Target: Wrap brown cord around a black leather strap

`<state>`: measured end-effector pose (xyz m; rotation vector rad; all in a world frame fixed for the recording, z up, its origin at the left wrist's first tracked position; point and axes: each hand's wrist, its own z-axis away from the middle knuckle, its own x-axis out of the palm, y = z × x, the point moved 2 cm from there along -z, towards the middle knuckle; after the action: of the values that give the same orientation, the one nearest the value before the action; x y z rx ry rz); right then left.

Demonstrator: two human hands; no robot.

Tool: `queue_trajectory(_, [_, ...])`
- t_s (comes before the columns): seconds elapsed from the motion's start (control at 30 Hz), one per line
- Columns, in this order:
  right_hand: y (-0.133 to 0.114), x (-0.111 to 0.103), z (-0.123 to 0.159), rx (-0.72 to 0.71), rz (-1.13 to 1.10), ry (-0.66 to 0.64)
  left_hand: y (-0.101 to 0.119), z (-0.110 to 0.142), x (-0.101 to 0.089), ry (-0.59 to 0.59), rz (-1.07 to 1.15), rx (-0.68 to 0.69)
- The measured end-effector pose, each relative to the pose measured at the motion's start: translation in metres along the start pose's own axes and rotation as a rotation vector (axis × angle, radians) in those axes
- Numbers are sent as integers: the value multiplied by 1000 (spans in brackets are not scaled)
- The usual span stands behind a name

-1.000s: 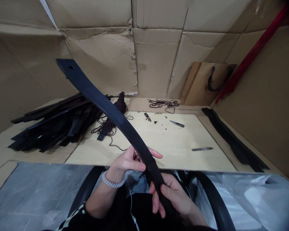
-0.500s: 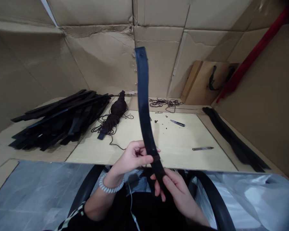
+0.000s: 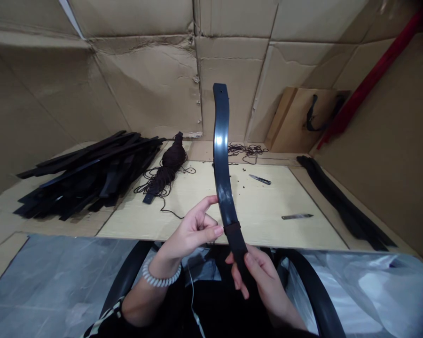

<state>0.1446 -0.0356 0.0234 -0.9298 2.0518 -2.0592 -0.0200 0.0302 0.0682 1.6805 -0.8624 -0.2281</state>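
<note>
A long, glossy black strip (image 3: 221, 155) stands nearly upright in front of me, curving slightly, with a matte cord-wrapped section (image 3: 237, 241) at its lower end. My right hand (image 3: 259, 277) grips that wrapped lower end. My left hand (image 3: 194, 230) sits just left of the strip where the wrap begins, its fingers curled in a loose pinch with the index finger raised toward the strip. A white beaded bracelet (image 3: 160, 277) is on my left wrist.
A pile of similar black strips (image 3: 84, 176) lies on the left of the wooden bench (image 3: 268, 220). A hank of dark cord (image 3: 165, 171), loose cord scraps (image 3: 245, 151), a small knife (image 3: 260, 179) and a metal blade (image 3: 296, 217) lie on it. More black strips (image 3: 341, 206) lie along the right. Cardboard walls surround.
The strip swung from leaning far left to nearly upright. My left hand loosened from around it and now pinches beside the wrap. My right hand kept its grip.
</note>
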Motion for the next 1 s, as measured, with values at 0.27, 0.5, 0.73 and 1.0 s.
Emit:
queue_trajectory(0.27, [11,-2,3,68,-260,-250,0,-12,-8,-82,-63,-82])
queue_trajectory(0.5, [-4,-8,-9,-18,462,95,-9,-20,-10,198,-116,-35])
queue_trajectory(0.73, [9,-1,-15,6,335,233,-14,-15,-9,242,-43,-15])
queue_trajectory(1.0, [14,2,-14,-29,72,245,-13,-11,-8,81,-115,-32])
